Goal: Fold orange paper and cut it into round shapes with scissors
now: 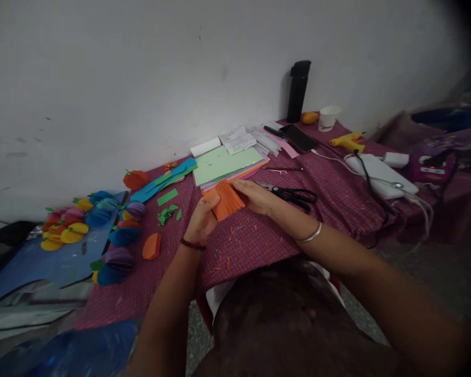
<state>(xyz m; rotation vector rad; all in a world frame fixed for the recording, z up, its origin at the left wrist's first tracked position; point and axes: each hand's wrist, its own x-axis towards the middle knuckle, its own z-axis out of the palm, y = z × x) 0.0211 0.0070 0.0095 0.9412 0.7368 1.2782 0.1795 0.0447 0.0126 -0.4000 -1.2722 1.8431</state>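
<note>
A thick stack of orange paper pieces (pixel 226 200) is held above the near middle of the table. My left hand (pixel 202 220) grips its left side, thumb on top. Against the stack's far right edge rest the fingers of my right hand (pixel 255 196), partly hidden behind the paper. Just right of that hand lie black-handled scissors (pixel 294 195). A cut orange paper shape (pixel 152 246) sits on the cloth to the left, near small green paper leaves (pixel 168 214) and a green rectangle (pixel 167 197). Orange paper scraps (pixel 228 262) are scattered below the hands.
Coloured paper sheets (pixel 223 165) lie behind the hands, beside blue strips (pixel 157 183). Finished paper fruits (pixel 115 264) crowd the left. Toward the back right are a black bottle (pixel 298 91), paper cup (pixel 328 119), phone (pixel 298 137), yellow glue gun (pixel 349 141) and white cabled box (pixel 382 175).
</note>
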